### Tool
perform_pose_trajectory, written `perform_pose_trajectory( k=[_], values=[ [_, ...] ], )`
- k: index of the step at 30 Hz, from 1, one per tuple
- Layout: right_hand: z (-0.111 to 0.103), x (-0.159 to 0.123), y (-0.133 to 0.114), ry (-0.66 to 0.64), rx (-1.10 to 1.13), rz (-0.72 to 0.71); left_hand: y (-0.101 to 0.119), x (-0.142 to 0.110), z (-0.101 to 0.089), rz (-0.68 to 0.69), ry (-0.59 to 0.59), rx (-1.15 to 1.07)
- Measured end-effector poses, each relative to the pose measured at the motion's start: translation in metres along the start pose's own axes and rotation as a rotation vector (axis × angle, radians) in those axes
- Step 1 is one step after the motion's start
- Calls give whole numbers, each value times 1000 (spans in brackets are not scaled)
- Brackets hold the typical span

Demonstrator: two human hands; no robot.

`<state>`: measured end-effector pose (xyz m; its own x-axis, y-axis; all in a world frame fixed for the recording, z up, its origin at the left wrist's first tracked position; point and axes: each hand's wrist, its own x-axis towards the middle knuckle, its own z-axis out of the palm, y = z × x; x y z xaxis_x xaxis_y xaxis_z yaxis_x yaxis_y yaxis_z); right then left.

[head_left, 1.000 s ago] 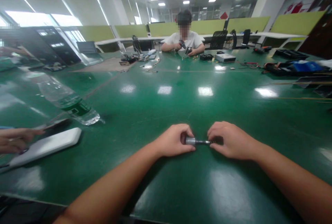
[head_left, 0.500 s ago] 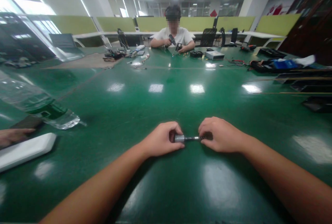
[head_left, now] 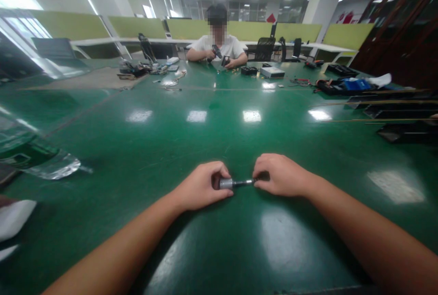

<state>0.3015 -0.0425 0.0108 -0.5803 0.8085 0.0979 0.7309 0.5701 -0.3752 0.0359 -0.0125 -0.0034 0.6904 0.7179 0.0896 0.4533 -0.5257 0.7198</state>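
A small metal cylinder with a thin dark shaft (head_left: 232,183) lies level just above the green table (head_left: 205,140), held between both hands. My left hand (head_left: 201,185) is closed round its silver end. My right hand (head_left: 278,175) pinches the dark shaft end with curled fingers. Both hands rest on the table near its front edge.
A clear water bottle (head_left: 37,158) lies at the left. A white flat object (head_left: 13,217) sits at the lower left edge. Across the table a person in a white shirt (head_left: 217,49) handles a tool amid scattered parts. Dark cases and a blue item (head_left: 349,85) sit at the right.
The view has swung to the right, so the bottle and white object slid toward the left edge. A neighbour's hand at the left has left the picture. My hands keep the same hold.
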Motion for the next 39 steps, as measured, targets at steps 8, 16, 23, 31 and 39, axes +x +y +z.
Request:
perform_pose_trajectory(
  k=[8, 16, 23, 31, 39],
  values=[
    [3, 1, -5, 16, 21, -2, 3, 0, 1, -14, 11, -10],
    [14, 7, -9, 42, 50, -56, 1, 0, 1, -21, 10, -12],
    [41, 23, -25, 196, 153, -108, -3, 1, 4, 43, 81, 33],
    [30, 7, -11, 248, 178, -67, 1, -1, 3, 51, 61, 51],
    [30, 5, -12, 217, 177, -123, 6, -4, -3, -37, -3, -26]
  ],
)
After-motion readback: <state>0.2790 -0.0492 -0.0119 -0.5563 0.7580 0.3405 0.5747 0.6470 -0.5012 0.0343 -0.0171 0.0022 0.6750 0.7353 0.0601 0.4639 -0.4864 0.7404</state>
